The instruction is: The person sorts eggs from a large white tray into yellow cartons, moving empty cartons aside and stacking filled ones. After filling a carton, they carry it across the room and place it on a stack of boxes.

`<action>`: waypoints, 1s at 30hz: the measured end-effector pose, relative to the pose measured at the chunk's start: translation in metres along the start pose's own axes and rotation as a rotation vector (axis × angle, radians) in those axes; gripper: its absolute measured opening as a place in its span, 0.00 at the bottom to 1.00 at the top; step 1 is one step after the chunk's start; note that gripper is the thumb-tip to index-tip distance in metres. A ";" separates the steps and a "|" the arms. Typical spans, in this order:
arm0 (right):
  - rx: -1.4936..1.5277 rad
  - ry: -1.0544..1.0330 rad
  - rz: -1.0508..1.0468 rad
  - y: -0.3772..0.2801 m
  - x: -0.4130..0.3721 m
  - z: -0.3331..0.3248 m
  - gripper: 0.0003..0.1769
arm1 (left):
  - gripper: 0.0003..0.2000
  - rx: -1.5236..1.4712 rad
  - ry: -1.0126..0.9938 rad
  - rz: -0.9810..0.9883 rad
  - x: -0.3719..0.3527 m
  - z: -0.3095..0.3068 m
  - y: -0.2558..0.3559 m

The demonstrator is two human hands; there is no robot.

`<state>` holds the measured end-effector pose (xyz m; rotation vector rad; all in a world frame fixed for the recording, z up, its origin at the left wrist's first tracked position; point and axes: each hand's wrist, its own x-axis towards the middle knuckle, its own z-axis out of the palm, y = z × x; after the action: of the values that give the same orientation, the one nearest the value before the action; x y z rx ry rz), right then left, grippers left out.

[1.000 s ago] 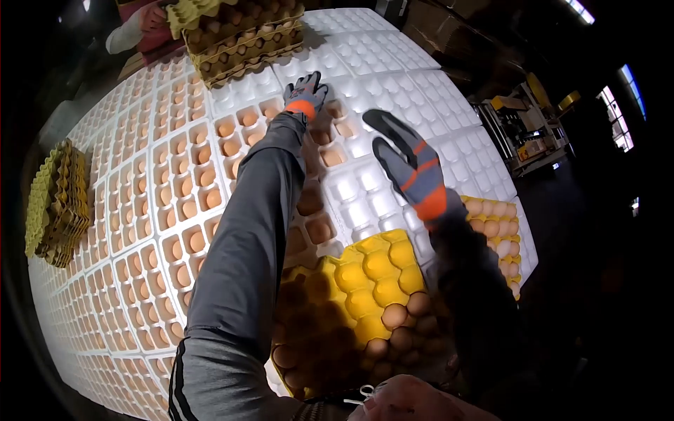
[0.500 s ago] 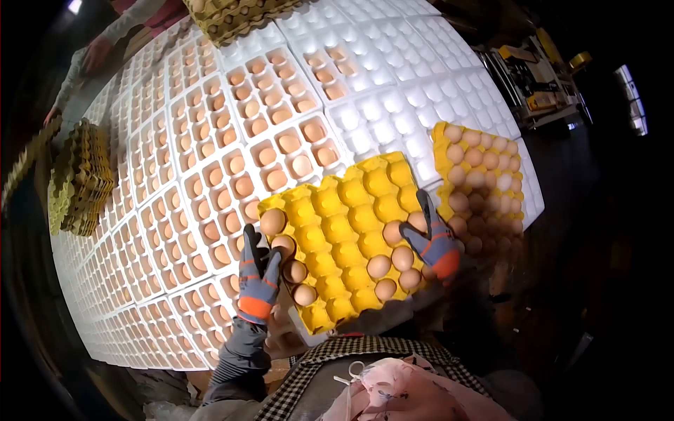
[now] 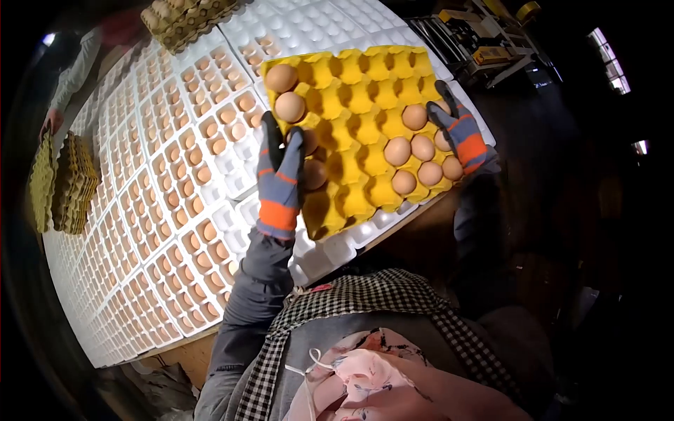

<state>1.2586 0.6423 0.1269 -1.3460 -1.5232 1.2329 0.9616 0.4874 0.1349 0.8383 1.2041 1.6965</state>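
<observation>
A yellow egg tray is held in front of me over the white trays, its near side tipped down. My left hand, in a grey and orange glove, grips its left edge, fingers beside a column of brown eggs. On the opposite edge my right hand, gloved alike, has its fingers over the rim, partly covering eggs there. Several more brown eggs sit in the tray's lower right cups. The middle cups hold nothing. Behind my left hand lies a white foam tray with some bare cups.
White foam trays with brown eggs cover the table to the left. Stacked pulp trays stand at the far left, where another person's hand reaches. A tray stack with eggs stands at the back; a tool rack is beyond the right corner.
Both hands have carried the yellow tray upward in view, away from my body, and it appears larger. The egg-filled yellow tray at the right is no longer visible.
</observation>
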 end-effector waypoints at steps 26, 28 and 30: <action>-0.569 -0.509 -0.565 0.040 0.018 -0.180 0.24 | 0.13 -0.007 0.044 0.246 -0.001 0.191 -0.078; -1.274 -0.397 -0.781 0.071 -0.002 -0.165 0.29 | 0.24 1.002 -0.253 0.368 0.013 0.237 -0.080; -1.447 -0.405 -0.767 0.068 0.001 -0.163 0.32 | 0.33 1.454 -0.485 0.211 0.021 0.272 -0.107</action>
<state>1.4309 0.6714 0.1038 -0.9617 -3.0429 -0.2990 1.2210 0.6235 0.1173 2.0951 1.9348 0.4001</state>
